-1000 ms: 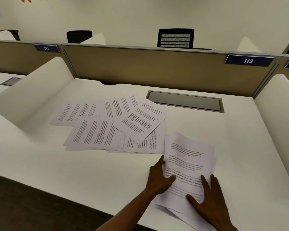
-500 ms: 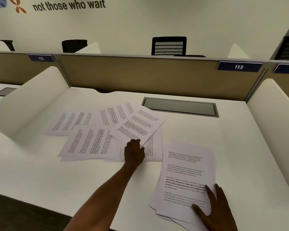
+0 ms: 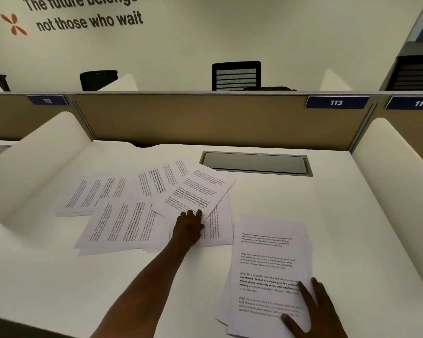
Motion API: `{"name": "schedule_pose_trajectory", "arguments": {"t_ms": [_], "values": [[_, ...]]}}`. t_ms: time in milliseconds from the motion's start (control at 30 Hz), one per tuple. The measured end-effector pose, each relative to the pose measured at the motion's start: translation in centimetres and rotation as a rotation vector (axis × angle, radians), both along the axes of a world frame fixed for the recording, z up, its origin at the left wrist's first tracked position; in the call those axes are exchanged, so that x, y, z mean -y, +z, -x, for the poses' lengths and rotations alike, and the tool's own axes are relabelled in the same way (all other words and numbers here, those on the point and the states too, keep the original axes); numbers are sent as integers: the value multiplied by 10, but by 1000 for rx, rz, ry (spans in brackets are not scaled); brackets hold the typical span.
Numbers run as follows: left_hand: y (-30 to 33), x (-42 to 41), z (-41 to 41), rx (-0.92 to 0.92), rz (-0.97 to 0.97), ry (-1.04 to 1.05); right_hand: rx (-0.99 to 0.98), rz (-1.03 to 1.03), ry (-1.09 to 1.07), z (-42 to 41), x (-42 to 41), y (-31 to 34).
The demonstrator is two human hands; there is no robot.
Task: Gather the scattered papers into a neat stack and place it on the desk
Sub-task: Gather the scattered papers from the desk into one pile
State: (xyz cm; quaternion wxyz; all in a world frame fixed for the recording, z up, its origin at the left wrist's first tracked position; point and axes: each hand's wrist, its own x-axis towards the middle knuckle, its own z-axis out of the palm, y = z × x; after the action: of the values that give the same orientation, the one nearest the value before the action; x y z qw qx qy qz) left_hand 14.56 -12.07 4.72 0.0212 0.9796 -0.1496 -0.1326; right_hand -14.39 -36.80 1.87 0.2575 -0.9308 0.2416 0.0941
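Printed white sheets lie fanned out on the white desk [image 3: 291, 198]. One tilted sheet [image 3: 198, 190] lies on top of the spread, with more sheets to its left [image 3: 95, 195] and in front [image 3: 122, 225]. My left hand [image 3: 188, 225] reaches forward, and its fingertips rest on the near edge of the tilted sheet. A gathered stack of papers [image 3: 266, 259] lies at the near right, its edges slightly uneven. My right hand [image 3: 313, 311] presses flat on the stack's near right corner, fingers spread.
A grey cable hatch [image 3: 254, 163] is set into the desk behind the papers. White curved dividers stand at the left [image 3: 34, 162] and right [image 3: 396, 191]. A tan partition [image 3: 205, 118] closes the back, with office chairs beyond it.
My left hand left the stack and reached forward to the tilted sheet in the spread, where it now rests. My right hand stayed on the stack. The view tilted up.
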Motion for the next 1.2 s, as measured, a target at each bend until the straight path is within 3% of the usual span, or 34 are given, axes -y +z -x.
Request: {"name": "schedule_pose_trajectory", "arguments": {"t_ms": [300,600,733,800,867,1000,1133,1200], "values": [[11,7,-6,88,-116,-192,-20,32,-3,0,0,3],[17,-1,-10,200,-24,101,-13,-163,-33,4,7,3],[39,10,3,262,263,242,230,-187,-216,0,11,19],[48,18,21,322,372,199,384,-247,-283,-8,11,34],[50,30,49,418,401,103,444,-480,-352,-21,9,51],[49,63,127,480,449,-194,311,-997,-425,-55,3,74],[36,87,192,319,480,-362,262,-1109,-459,-77,5,70],[26,91,211,227,468,-463,326,-998,-512,-77,10,59]]}}
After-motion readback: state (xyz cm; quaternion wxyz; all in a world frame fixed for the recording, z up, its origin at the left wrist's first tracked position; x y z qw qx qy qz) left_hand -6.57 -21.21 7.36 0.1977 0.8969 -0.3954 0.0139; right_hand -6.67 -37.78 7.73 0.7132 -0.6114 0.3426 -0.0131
